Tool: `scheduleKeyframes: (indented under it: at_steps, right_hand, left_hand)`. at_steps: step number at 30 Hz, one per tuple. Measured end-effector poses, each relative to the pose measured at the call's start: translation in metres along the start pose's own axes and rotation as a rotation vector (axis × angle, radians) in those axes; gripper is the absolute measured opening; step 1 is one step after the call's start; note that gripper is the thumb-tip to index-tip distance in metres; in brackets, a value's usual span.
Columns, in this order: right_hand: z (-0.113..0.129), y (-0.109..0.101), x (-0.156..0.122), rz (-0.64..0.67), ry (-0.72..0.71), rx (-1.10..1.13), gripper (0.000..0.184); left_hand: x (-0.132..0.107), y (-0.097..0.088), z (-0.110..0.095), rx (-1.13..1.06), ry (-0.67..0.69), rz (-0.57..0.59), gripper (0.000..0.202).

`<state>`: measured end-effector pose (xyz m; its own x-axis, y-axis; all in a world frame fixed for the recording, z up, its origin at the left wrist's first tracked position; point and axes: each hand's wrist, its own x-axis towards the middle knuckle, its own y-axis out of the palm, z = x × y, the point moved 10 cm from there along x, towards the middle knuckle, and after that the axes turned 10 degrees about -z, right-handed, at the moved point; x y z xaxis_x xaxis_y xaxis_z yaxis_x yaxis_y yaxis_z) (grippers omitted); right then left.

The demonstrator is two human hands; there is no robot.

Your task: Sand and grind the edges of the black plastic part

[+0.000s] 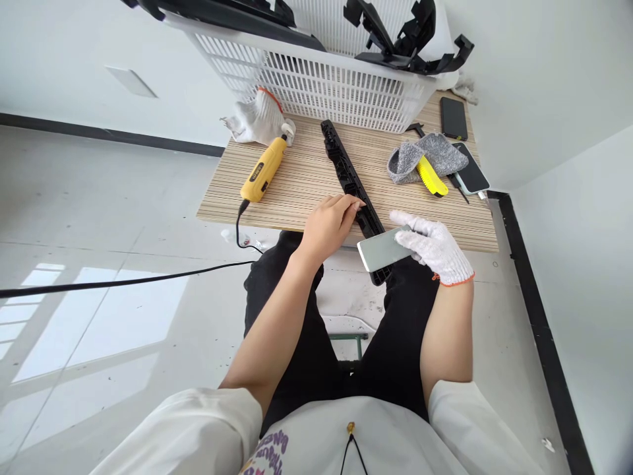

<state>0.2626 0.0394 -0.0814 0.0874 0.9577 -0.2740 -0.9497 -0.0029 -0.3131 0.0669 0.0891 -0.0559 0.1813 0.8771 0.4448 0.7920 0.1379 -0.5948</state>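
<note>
A long, narrow black plastic part (pixel 352 179) with ribbed edges lies slantwise on the table, its near end sticking out over the front edge above my knees. My bare left hand (pixel 329 227) is closed at the middle of this part, with thumb and forefinger at its edge. In a white knitted glove with an orange cuff, my right hand (pixel 435 249) grips a flat grey-green rectangular slab (pixel 383 249) by its right end. The slab is over the near end of the black part; whether the two touch I cannot tell.
A yellow corded rotary tool (pixel 266 168) lies left beside a white glove (pixel 257 119). Behind stands a white slatted basket (pixel 336 89) holding black plastic parts (pixel 395 39). To the right are a grey cloth (pixel 430 155), a yellow-handled tool (pixel 431 176) and two phones (pixel 471 173).
</note>
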Motion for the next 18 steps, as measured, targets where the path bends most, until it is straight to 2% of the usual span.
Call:
scheduleKeyframes:
  at_steps: [2,6,9,10,11,14,16,18]
  right_hand:
    - [0.000,0.004,-0.001,0.044,-0.001,-0.028,0.064]
    - [0.003,0.001,-0.002,0.019,-0.008,-0.003,0.061]
    - [0.000,0.005,-0.003,0.061,0.002,-0.029,0.057]
    - [-0.001,0.003,-0.001,0.031,0.006,-0.009,0.056]
    - [-0.002,-0.003,0.002,-0.038,0.004,0.035,0.055]
    - [-0.002,-0.031,0.013,-0.373,-0.044,0.221,0.052]
    - [-0.003,-0.043,0.017,-0.541,-0.080,0.292,0.051]
    - [-0.003,-0.045,0.022,-0.607,-0.099,0.292,0.050]
  left_hand:
    - [0.000,0.000,0.000,0.000,0.000,0.002,0.031]
    - [-0.001,-0.001,-0.002,-0.005,0.004,-0.001,0.031]
    - [-0.002,-0.001,0.000,-0.005,0.008,-0.001,0.031]
    - [-0.002,0.001,0.001,-0.005,0.013,0.002,0.032]
    - [-0.001,0.002,0.003,-0.004,0.014,0.003,0.032]
    - [0.004,-0.003,0.001,-0.043,-0.022,-0.051,0.030]
    - [0.002,-0.020,-0.014,-0.113,-0.071,-0.128,0.033]
    - [-0.013,-0.043,-0.043,-0.169,-0.127,-0.152,0.038]
